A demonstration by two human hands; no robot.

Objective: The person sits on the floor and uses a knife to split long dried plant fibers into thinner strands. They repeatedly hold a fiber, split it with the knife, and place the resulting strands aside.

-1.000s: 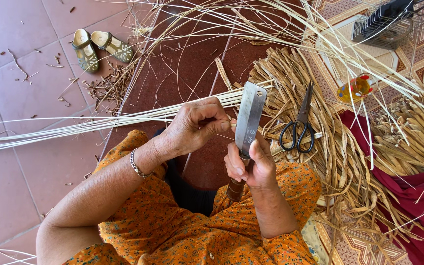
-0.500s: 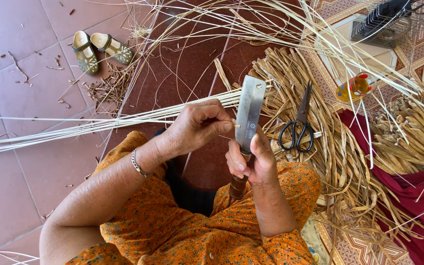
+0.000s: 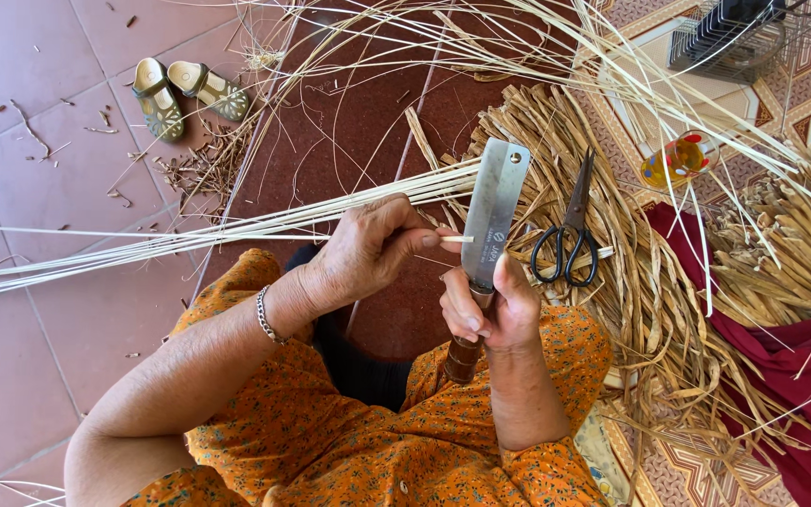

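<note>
Since a moment ago my left hand (image 3: 373, 249), pinching a thin cane strip (image 3: 237, 235), draws its end up to the cleaver blade (image 3: 492, 211) that my right hand (image 3: 490, 310) grips closed, so splitting looks under way.

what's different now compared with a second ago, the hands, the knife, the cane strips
The left hand has slid left, away from the knife blade, so its thin cane strip now ends just short of the blade. The right hand keeps its grip on the knife handle, blade upright. Scissors and sandals unmoved.
</note>
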